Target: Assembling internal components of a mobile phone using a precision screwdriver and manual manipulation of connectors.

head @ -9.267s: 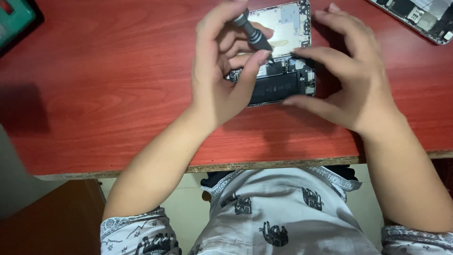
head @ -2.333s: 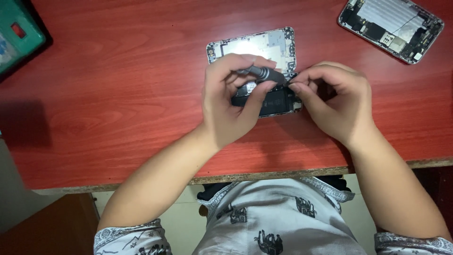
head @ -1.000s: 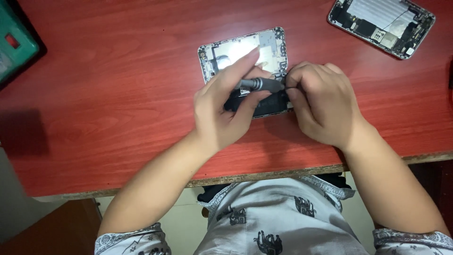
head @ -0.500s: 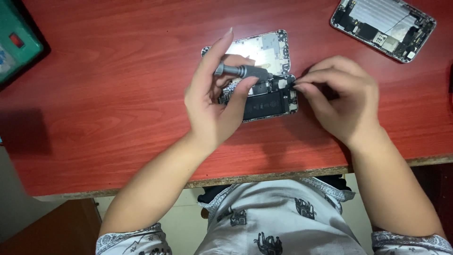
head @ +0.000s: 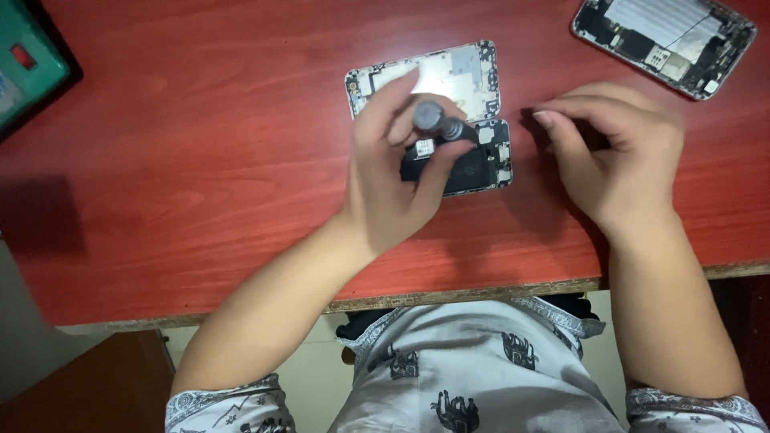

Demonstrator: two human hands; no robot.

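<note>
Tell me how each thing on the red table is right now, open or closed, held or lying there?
Opened phone: lies flat, insides showing, screen half folded back.
Screwdriver: held in the left hand, over the phone.
Right hand: beside the phone, fingers curled; whether they pinch anything cannot be told.
Second phone: open, lying untouched at the far right.
Green box: at the far left edge, untouched.

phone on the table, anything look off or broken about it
The opened phone lies in two halves, insides bare, under the left hand holding a screwdriver. A second phone also lies open. No spill or breakage shows.
</note>
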